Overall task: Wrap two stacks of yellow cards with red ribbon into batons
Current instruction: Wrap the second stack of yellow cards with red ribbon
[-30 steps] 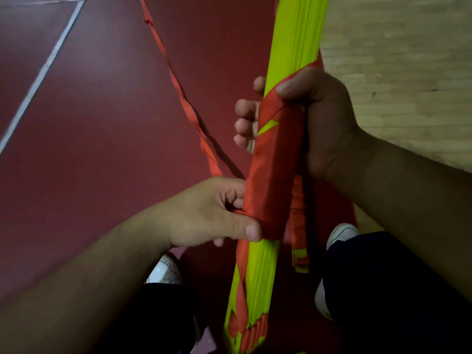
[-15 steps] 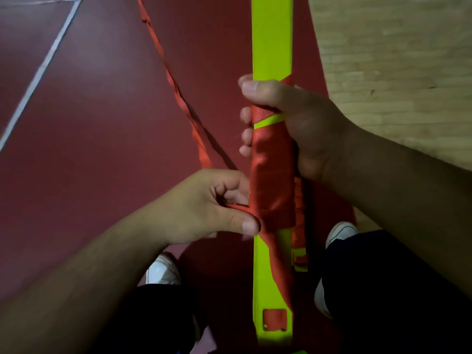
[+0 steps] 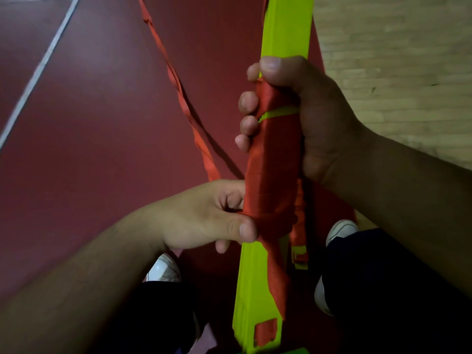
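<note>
We look down on a dark red floor, its white line, pale wood flooring and two white shoes.

A dark red floor fills the left, crossed by a white line at far left; pale wooden boards lie far right; the light seems dim

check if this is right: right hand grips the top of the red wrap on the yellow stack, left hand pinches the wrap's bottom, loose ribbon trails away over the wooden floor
Wrong floor: the head view shows the loose ribbon trailing over the red floor. The rest holds: right hand grips the top of the wrap on the yellow stack, left hand pinches its bottom.
</note>
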Demonstrator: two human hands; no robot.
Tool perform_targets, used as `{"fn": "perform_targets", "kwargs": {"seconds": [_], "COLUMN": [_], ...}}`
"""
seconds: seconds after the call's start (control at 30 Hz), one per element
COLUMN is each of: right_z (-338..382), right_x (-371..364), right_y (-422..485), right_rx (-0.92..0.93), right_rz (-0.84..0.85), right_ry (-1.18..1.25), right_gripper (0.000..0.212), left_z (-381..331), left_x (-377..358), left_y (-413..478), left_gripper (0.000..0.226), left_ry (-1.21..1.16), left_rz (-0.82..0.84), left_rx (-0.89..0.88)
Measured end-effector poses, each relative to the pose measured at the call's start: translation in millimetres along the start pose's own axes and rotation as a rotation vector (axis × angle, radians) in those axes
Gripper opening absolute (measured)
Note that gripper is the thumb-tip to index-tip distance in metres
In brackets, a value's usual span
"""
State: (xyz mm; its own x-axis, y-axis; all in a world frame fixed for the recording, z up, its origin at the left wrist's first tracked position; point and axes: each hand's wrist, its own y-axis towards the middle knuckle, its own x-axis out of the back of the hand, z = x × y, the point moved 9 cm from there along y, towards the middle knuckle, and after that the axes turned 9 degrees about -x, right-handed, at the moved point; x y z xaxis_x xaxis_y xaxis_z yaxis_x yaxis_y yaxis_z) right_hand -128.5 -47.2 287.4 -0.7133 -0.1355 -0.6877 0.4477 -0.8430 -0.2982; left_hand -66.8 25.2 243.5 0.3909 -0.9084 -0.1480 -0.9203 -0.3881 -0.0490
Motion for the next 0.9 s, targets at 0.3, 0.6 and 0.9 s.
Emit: {"fn": "perform_targets", "kwargs": {"seconds": [0.3, 0.6, 0.9], "right_z": [10, -1, -6], "right_x": [34, 51, 33], "right_y": [7, 9, 10], "right_rx": [0.059, 0.017, -0.067], "right_rz": [-0.376, -0.540, -0.294], "right_ry": [-0.142, -0.296, -0.154], "right_gripper": [0.027, 0.023, 0.017], "left_z": [1, 7, 8], "left_x": [32, 31, 38], "left_y": [-2, -6, -14], "left_gripper": [0.044, 0.039, 0.043], "left_ry": [0.367, 0.298, 0.131], "left_rz": [-0.387, -0.321, -0.316], "left_rx": [0.090, 0.071, 0.040]}}
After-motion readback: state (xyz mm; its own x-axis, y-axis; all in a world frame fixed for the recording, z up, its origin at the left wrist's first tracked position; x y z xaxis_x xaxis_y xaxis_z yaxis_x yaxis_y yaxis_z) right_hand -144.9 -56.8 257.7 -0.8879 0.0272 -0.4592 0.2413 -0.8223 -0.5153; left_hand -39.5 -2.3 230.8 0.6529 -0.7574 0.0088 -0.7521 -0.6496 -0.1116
